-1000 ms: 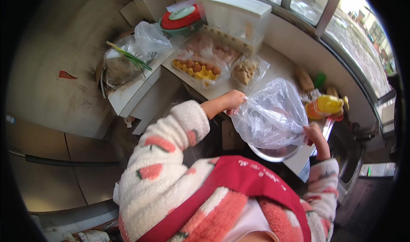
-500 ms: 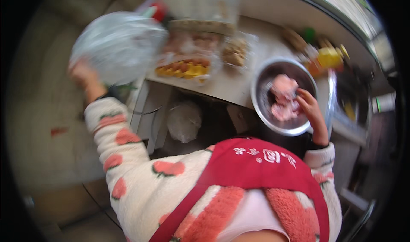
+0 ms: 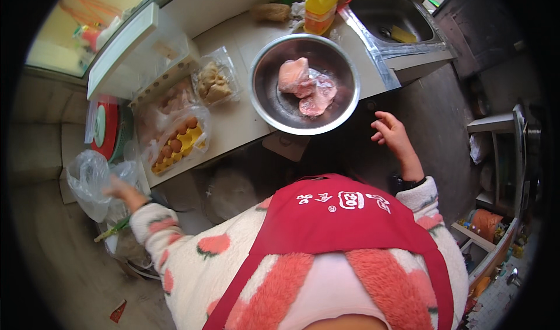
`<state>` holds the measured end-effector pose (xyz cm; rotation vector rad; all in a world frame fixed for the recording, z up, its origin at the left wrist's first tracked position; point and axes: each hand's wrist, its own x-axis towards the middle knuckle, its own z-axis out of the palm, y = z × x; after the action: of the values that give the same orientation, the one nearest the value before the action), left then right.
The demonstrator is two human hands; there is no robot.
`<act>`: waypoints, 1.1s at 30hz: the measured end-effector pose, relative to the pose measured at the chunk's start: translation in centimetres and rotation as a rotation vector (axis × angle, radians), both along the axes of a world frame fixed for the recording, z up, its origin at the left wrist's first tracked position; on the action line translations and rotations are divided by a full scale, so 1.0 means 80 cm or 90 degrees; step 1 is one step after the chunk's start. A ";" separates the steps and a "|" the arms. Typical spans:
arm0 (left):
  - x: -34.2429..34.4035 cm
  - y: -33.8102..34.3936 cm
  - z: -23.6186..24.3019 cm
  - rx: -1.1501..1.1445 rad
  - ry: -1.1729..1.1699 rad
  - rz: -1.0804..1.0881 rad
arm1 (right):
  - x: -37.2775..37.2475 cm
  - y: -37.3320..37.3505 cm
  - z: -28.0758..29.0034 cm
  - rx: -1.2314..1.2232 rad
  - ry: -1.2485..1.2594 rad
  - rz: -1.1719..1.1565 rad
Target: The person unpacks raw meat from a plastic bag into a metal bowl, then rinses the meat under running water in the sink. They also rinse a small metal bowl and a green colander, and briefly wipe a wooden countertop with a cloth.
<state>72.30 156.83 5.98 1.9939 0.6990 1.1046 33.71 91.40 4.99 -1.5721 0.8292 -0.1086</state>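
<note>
A wide metal basin [image 3: 259, 99] stands on the counter with pieces of raw pink meat [image 3: 318, 94] in it, apparently in clear wrap. Off the basin's lower right side, my right hand [image 3: 392, 134] hovers with loosely bent fingers apart and nothing in them. At the far left, my left hand [image 3: 123, 193] is at a crumpled clear plastic bag [image 3: 93, 181]. Motion smears its fingers, so whether they grip the bag does not show. The bag lies by the counter's left end, above some green stalks [image 3: 114, 230].
Brown eggs in a yellow tray [image 3: 178, 146] and a clear bag of pale brown food [image 3: 214, 84] lie on the counter [image 3: 239, 123]. A yellow jug [image 3: 321, 6] stands behind the basin. The sink [image 3: 402, 18] is at the back right, a red-green container [image 3: 105, 129] at left.
The view has swung, putting the basin nearer the middle. My right hand has come away from the meat and out of the basin. The plastic bag, spread wide before, is now lower and crumpled.
</note>
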 end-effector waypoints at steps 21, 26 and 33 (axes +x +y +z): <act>-0.239 -0.551 -0.181 -0.578 0.296 -0.624 | -0.573 -0.212 -0.115 -0.096 0.166 -0.416; -0.276 -0.672 -0.220 -0.644 0.389 -0.631 | -0.626 -0.223 -0.137 -0.034 0.109 -0.534; -0.570 -1.105 -0.328 -0.338 1.012 -0.993 | -0.716 -0.317 -0.121 -0.070 0.118 -0.573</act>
<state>26.69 68.44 -20.26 1.7213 -0.1119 -1.5107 -23.58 66.08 -4.66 -1.2097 1.6531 -0.6692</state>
